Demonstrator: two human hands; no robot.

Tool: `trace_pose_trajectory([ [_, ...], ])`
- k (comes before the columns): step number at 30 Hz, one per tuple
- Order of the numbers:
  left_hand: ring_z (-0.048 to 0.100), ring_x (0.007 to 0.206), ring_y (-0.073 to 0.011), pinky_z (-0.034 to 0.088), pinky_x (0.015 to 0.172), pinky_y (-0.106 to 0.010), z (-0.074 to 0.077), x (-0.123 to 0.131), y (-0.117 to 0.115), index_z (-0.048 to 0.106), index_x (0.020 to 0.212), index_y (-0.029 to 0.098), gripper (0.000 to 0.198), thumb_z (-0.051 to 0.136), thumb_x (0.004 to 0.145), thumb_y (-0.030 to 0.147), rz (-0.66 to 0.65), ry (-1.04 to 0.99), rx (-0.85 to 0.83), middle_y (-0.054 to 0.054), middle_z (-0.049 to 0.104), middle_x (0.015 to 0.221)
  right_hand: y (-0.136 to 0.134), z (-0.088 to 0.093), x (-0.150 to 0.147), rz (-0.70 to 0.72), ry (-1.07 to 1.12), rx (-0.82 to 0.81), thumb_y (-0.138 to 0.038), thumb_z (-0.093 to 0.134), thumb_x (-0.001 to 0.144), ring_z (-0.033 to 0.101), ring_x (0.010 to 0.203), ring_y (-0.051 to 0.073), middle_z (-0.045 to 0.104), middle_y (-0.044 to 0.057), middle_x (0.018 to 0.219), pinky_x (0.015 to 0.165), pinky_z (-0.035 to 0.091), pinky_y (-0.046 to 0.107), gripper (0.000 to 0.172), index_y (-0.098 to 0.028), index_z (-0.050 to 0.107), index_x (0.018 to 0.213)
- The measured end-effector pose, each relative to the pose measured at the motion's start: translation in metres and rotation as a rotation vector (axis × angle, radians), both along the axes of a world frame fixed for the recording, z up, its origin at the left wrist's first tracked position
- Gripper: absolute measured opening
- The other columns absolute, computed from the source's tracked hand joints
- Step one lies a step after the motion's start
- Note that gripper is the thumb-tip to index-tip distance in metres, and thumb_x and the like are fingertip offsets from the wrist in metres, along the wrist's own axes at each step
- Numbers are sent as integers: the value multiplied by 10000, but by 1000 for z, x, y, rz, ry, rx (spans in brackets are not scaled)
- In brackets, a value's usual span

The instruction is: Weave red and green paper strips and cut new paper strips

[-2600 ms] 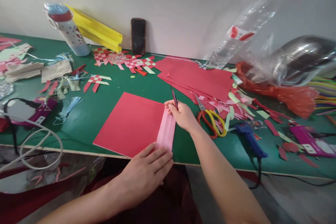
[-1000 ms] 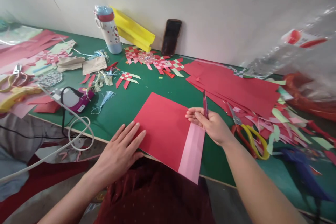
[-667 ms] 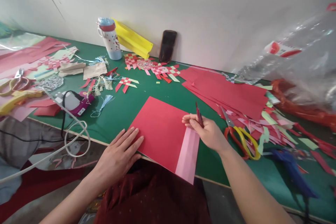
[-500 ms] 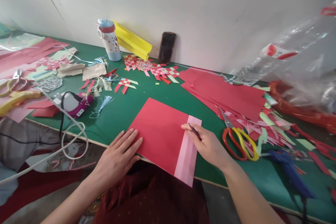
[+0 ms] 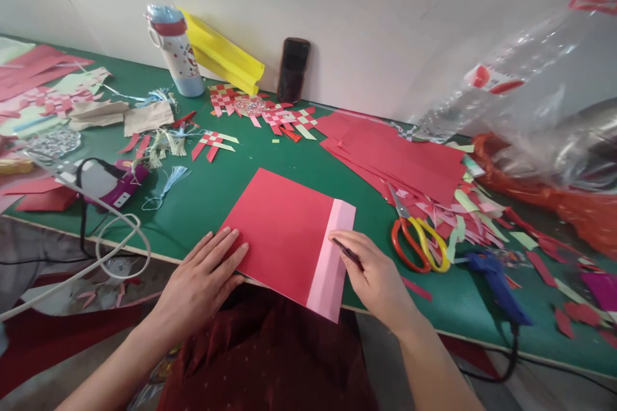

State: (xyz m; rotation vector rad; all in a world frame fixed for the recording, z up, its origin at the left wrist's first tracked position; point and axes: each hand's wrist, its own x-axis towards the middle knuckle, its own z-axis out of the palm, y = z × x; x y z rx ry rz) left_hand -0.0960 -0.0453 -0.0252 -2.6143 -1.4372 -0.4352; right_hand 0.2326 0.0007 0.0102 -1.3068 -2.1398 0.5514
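A red sheet of paper (image 5: 282,231) lies at the table's front edge, with a creased pink paper strip (image 5: 328,263) along its right side. My left hand (image 5: 205,273) rests flat on the sheet's lower left edge, fingers stretched out. Over the pink strip is my right hand (image 5: 369,270), its fingers closed round a slim dark pen (image 5: 349,253). I cannot tell whether the pen's tip touches the paper. Right of that hand lie scissors (image 5: 419,241) with red and yellow handles, blades slightly apart.
A stack of red paper (image 5: 400,157) and many paper scraps (image 5: 467,221) lie to the right, near a blue glue gun (image 5: 499,286). Behind stand a bottle (image 5: 178,61) and a phone (image 5: 294,70). Tassels (image 5: 171,183) and a white cable (image 5: 123,241) are on the left.
The view has shifted, so most things sit further left and higher. My right hand has slid down the pink strip towards me a little. The left hand stays on the sheet.
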Motion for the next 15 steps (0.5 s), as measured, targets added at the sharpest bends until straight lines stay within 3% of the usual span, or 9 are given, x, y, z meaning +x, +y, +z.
trace_pose_trajectory([
  [5,425,1392,-285,326,1175,-501,0,0,-1,544,1363,172,434,516,967,349,11,-37,-13,-127,490,1477,-27,-3,2,10,-141,141,-53,426,863,643,1057,218,691,59,1146,925,552,432,460,-272,627,1214],
  [10,457,1363,-293,354,1157,-519,3,2,-3,574,1321,185,388,526,960,318,26,-62,-24,-128,503,1459,-58,-5,-2,4,-185,200,-238,569,907,658,972,216,682,87,1125,826,586,355,279,-246,639,1177],
  [13,490,1316,-305,402,1117,-533,8,5,-3,595,1285,198,355,551,944,286,24,-84,-11,-128,532,1415,-73,-7,-4,25,-270,220,-349,592,908,649,926,225,673,111,1126,753,592,337,290,-215,641,1160],
  [15,512,1275,-313,436,1080,-543,11,8,-2,613,1256,212,334,576,930,276,26,-95,-2,-121,562,1367,-80,-10,-3,2,-332,246,-316,583,913,640,902,226,673,116,1125,713,581,327,290,-202,639,1174],
])
